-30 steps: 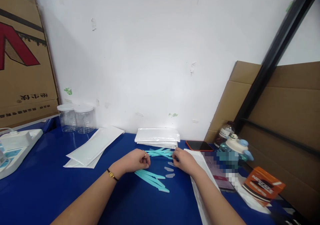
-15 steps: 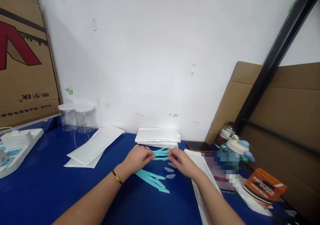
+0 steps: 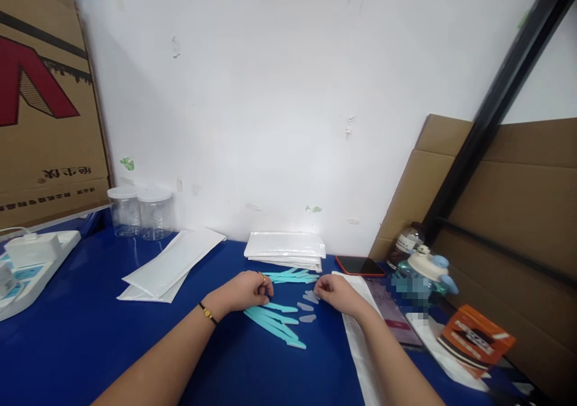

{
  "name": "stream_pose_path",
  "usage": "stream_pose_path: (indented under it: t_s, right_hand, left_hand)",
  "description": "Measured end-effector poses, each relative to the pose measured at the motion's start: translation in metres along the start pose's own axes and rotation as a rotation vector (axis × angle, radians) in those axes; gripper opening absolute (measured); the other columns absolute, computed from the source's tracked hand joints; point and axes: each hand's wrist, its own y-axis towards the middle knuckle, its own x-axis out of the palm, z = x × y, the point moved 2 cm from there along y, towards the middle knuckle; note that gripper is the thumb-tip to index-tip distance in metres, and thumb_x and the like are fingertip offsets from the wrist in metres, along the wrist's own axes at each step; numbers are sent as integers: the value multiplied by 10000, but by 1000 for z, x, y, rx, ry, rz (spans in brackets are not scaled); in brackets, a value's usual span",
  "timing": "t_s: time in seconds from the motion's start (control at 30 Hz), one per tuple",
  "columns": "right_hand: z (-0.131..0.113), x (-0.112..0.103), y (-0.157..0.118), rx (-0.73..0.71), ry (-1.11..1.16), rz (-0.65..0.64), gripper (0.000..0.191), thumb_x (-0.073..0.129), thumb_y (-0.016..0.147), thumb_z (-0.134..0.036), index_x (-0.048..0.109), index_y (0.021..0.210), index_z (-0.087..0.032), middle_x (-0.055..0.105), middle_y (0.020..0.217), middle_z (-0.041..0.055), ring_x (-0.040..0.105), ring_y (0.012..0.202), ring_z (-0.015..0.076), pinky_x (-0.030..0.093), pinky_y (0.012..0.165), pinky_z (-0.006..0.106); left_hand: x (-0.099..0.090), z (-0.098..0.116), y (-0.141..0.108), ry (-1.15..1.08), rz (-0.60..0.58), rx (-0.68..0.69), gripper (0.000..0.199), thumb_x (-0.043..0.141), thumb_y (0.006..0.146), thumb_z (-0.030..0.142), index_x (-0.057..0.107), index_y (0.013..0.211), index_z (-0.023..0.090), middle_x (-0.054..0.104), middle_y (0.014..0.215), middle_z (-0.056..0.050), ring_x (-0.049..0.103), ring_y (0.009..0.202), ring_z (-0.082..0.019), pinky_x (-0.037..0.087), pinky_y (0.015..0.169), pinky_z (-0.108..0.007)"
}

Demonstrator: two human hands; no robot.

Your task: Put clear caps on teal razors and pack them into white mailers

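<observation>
My left hand [image 3: 247,290] has its thumb and fingers closed at the handle end of a turquoise eyebrow razor [image 3: 285,308], which lies on the table. Just below it, several more turquoise razors [image 3: 273,323] are fanned out side by side. My right hand [image 3: 336,292] is closed in a pinch beside small clear blade caps [image 3: 311,296]; its fingertips touch the nearest one. Two other clear caps [image 3: 307,318] lie closer to me. Behind both hands is a loose pile of turquoise razors [image 3: 293,276].
White packets [image 3: 285,245] are stacked by the wall, with more white envelopes [image 3: 174,264] at left. Two clear jars [image 3: 154,216] and a power strip [image 3: 54,261] stand further left. At right are a phone [image 3: 360,266], a bottle [image 3: 424,270] and an orange packet [image 3: 475,340].
My left hand has come down and left, bringing a razor from between the hands to beside the fanned ones. My right hand has moved slightly right, and another clear cap shows at its fingertips.
</observation>
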Motion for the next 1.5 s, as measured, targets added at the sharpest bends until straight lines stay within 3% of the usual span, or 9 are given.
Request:
stream_pose_path:
  t_s: [0.13, 0.27, 0.4, 0.6, 0.93, 1.17, 1.27, 1.37, 1.5]
  right_hand:
    - [-1, 0, 2, -91, -85, 152, 165, 485, 785, -211, 613, 886, -192, 580, 872, 39, 557, 762, 165, 413, 684, 260]
    - [-2, 5, 5, -133, -180, 119, 177, 499, 770, -151, 588, 909, -215, 544, 983, 41, 558, 828, 162, 409, 729, 252]
    - [-6, 7, 6, -141, -331, 86, 124, 447, 831, -169, 568, 839, -196, 542, 961, 47, 559, 772, 153, 393, 682, 246]
    - [-23, 2, 0, -209, -401, 149, 169, 357, 893, -189, 525, 872, -193, 526, 955, 60, 535, 762, 166, 388, 691, 274]
    - [-51, 1, -8, -313, -298, 118, 156, 367, 892, -173, 518, 864, -201, 523, 901, 45, 508, 766, 162, 386, 696, 279]
    - [-28, -14, -15, -180, -171, -39, 161, 405, 853, -180, 551, 786, -191, 536, 862, 34, 526, 720, 147, 405, 665, 267]
    - [-18, -15, -15, -146, -103, -131, 139, 456, 815, -178, 582, 758, -191, 557, 846, 26, 541, 717, 147, 420, 666, 262]
    - [-15, -12, -9, -139, -91, -23, 175, 434, 837, -197, 605, 799, -190, 562, 874, 38, 551, 768, 163, 430, 715, 283]
    - [-17, -1, 0, -185, -109, 140, 254, 429, 857, -210, 573, 1067, -217, 539, 1068, 67, 531, 961, 194, 414, 843, 314]
  left_hand:
    - [2, 6, -1, -39, -20, 40, 181, 556, 718, 277, 678, 842, 227, 605, 730, 13, 525, 653, -120, 366, 541, -181]
    - [3, 5, -1, -72, -60, 19, 188, 561, 729, 311, 668, 845, 209, 601, 700, 14, 532, 620, -115, 373, 524, -179]
    - [-1, 2, 3, 42, 130, -8, 178, 526, 773, 309, 655, 834, 203, 610, 743, -1, 542, 659, -132, 397, 582, -206]
    - [-7, 12, 3, 252, 470, 79, 343, 521, 828, 319, 542, 1164, 257, 557, 1163, -48, 491, 1046, -210, 370, 873, -303]
    - [-5, 19, 6, 216, 216, -33, 264, 484, 836, 372, 687, 775, 215, 697, 811, -13, 587, 754, -167, 360, 690, -248]
    - [-23, 6, -5, 78, 180, -118, 245, 466, 758, 281, 706, 731, 240, 692, 795, 21, 575, 689, -143, 361, 621, -215]
    - [-22, -1, -8, 9, 54, -158, 256, 485, 738, 328, 716, 786, 227, 677, 734, 12, 548, 617, -139, 348, 539, -214]
    - [-15, -3, -9, -13, -65, -173, 265, 506, 715, 355, 711, 800, 209, 655, 700, 7, 520, 589, -134, 334, 495, -210]
    - [-10, 1, -9, 27, -17, -153, 264, 535, 693, 346, 673, 880, 220, 620, 733, 14, 526, 633, -129, 364, 527, -196]
